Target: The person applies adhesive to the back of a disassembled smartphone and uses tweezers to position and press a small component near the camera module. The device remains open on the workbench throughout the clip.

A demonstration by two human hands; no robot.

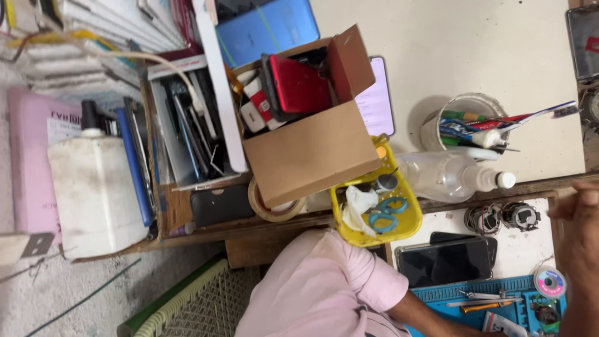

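Right hand (577, 218) enters at 3 o'clock, fingers loosely open, gripping nothing; left hand out of view. Nearest thing: black phone (444, 261) flat above the blue mat (437, 296) at 5 o'clock — probably light, stiff, slick, fragile glass; grab by the long edges. Yellow tray (405, 228) holds blue scissors (385, 215), cardboard box (312, 156) holds phones, clear cup (430, 128) holds tools.

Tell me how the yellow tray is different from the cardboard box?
The yellow tray is bright plastic and shallow; the cardboard box is brown, deeper and bigger. The tray holds blue-handled scissors and a white cloth; the box holds a red phone-like thing and white chargers. Both are open on top, touching each other.
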